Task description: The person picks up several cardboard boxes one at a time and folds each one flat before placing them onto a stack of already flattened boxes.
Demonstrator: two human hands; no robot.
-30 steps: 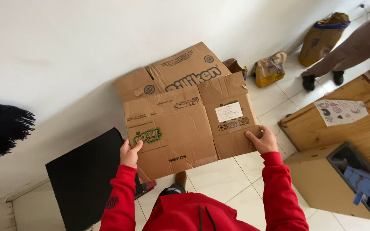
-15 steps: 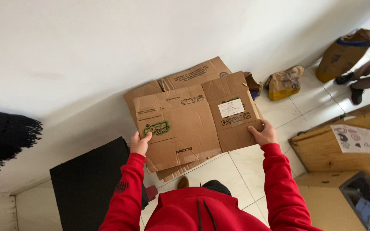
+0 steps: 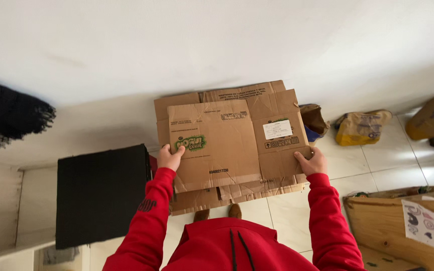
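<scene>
Both hands, left (image 3: 170, 157), right (image 3: 313, 162), still grasping flattened cardboard (image 3: 227, 145), now drawn closer, lower

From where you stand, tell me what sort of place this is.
Probably a storage corner or home room mid-move: flattened cardboard boxes held in both hands, stuffed paper bags against the white wall, pale tiled floor.
</scene>
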